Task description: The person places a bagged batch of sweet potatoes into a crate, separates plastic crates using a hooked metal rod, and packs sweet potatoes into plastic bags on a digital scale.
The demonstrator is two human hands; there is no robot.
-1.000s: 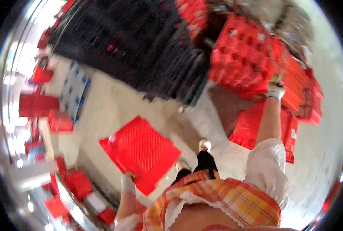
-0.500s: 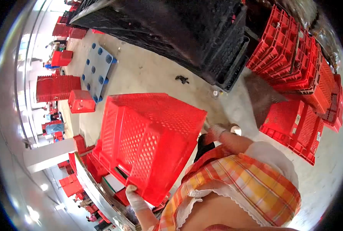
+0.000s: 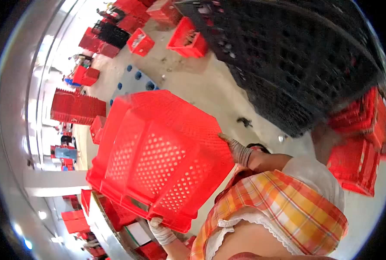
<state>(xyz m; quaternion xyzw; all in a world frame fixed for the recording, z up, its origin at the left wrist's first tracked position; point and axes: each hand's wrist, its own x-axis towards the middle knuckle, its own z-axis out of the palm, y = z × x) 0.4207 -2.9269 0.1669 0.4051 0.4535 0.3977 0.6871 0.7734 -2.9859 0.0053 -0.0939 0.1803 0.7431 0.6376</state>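
Note:
A large red perforated plastic crate (image 3: 158,160) is held in front of my body, its latticed outer walls facing me and its inside hidden. At its lower edge in view, my left hand (image 3: 160,229), in a pale glove, is closed round the rim. My right hand (image 3: 237,150), in a dirty knit glove, grips the crate at its opposite edge, close to a corner. Part of the right fingers lies out of sight behind the crate's wall.
A tall stack of black crates (image 3: 288,65) stands close by, with red crates (image 3: 353,164) beyond it. Behind my held crate lies a grey pallet with blue feet (image 3: 138,76). A metal-edged table (image 3: 104,229) bears red crates. A dark scrap (image 3: 244,121) lies on the floor.
The view has swung, and the held crate has turned, showing more of its latticed side. My right hand now shows clearly against the crate's edge. The left hand keeps its hold on the rim.

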